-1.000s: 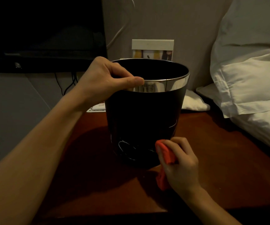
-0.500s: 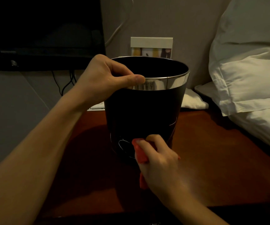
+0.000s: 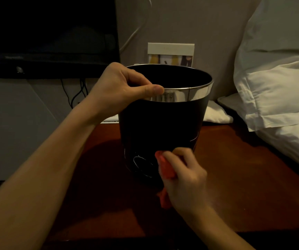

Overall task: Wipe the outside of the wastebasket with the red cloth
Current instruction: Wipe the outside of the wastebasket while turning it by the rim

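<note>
Head view: the black bin [image 3: 161, 127] is stood on a brown table [image 3: 244, 177]. Its shiny rim is gripped by the left hand [image 3: 119, 89]. A red cloth [image 3: 165, 168] is held by the right hand [image 3: 184, 179] and pressed low on the bin's side.

no legible text, wastebasket [image 3: 161, 123] markings unreadable
</note>
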Tool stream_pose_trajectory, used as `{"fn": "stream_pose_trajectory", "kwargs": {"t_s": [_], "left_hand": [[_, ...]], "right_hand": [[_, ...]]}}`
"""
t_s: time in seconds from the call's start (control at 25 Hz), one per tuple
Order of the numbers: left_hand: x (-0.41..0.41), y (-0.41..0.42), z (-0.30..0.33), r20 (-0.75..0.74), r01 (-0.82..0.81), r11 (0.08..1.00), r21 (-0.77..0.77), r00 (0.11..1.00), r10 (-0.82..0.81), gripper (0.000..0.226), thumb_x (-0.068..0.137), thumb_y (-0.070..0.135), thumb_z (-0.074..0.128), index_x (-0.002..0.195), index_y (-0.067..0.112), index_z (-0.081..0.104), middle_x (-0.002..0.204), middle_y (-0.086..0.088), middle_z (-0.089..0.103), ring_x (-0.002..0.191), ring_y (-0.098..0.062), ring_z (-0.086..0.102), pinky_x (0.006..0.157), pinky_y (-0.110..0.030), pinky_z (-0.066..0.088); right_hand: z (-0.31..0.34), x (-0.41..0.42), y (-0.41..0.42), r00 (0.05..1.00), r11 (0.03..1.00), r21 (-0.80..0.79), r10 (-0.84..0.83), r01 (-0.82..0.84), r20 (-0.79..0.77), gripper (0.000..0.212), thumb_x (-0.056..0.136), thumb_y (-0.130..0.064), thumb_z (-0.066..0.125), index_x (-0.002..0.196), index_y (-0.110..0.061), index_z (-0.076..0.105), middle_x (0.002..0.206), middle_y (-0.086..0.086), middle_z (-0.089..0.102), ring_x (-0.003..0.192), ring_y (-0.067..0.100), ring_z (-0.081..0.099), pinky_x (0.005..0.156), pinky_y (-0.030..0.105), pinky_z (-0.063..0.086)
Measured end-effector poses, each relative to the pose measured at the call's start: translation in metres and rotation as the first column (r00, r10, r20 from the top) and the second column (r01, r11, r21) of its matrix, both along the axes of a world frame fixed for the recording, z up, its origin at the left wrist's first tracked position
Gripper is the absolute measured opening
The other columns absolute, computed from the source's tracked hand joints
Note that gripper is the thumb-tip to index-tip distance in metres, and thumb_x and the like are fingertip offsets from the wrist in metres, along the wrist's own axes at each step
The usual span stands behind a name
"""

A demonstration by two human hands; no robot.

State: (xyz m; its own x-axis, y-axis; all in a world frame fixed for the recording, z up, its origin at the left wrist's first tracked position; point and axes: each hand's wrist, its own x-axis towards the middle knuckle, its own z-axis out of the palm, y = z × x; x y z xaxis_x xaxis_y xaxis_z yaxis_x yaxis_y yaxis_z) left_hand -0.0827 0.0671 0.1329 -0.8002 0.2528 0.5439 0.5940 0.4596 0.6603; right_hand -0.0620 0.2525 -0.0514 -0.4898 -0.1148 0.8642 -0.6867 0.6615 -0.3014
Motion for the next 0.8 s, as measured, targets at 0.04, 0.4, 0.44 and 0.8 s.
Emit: {"fn": "stream_pose_trajectory", "kwargs": {"t_s": [0.04, 0.4, 0.44, 0.8], "left_hand": [[0.000, 0.000, 0.000, 0.003, -0.004, 1.000, 0.001, 1.000, 0.004, 0.018, 0.074, 0.039, 0.068, 0.077, 0.021, 0.071, 0.082, -0.002, 0.070, 0.078, -0.013, 0.070, 0.071, -0.020, 0.056], [-0.002, 0.000, 0.000, -0.006, -0.003, 1.000, 0.003, 1.000, 0.003, 0.019, 0.073, 0.039, 0.069, 0.076, 0.020, 0.071, 0.082, 0.000, 0.069, 0.079, -0.014, 0.069, 0.072, -0.021, 0.056], [-0.002, 0.000, -0.001, -0.005, -0.006, 1.000, 0.000, 1.000, 0.006, 0.019, 0.074, 0.038, 0.069, 0.077, 0.020, 0.071, 0.081, 0.000, 0.069, 0.079, -0.014, 0.069, 0.073, -0.021, 0.056], [-0.007, -0.004, -0.002, -0.014, 0.008, 1.000, 0.003, 1.000, -0.008, 0.018, 0.077, 0.034, 0.067, 0.076, 0.016, 0.071, 0.082, 0.001, 0.069, 0.079, -0.014, 0.068, 0.072, -0.021, 0.056]], "right_hand": [[0.011, -0.003, 0.006, 1.000, 0.998, -0.062, -0.013, 0.012, -0.023, 0.026, 0.091, -0.025, 0.068, 0.109, -0.006, 0.074, 0.105, 0.005, 0.060, 0.084, 0.010, 0.056, 0.070, 0.012, 0.045], [-0.013, -0.003, 0.026, 0.995, 0.987, -0.153, 0.055, -0.042, 0.082, 0.026, 0.093, -0.027, 0.066, 0.111, -0.008, 0.072, 0.107, -0.002, 0.056, 0.087, 0.004, 0.054, 0.070, 0.018, 0.048], [-0.016, -0.003, 0.028, 0.992, 0.984, -0.167, 0.082, -0.065, 0.096, 0.025, 0.093, -0.027, 0.067, 0.112, -0.011, 0.071, 0.107, -0.005, 0.055, 0.087, 0.005, 0.055, 0.069, 0.019, 0.048], [0.014, -0.021, 0.037, 0.989, 0.945, -0.324, -0.006, 0.053, 0.145, 0.020, 0.092, -0.016, 0.066, 0.107, -0.004, 0.069, 0.104, -0.003, 0.055, 0.089, -0.006, 0.052, 0.081, 0.002, 0.037]]}}
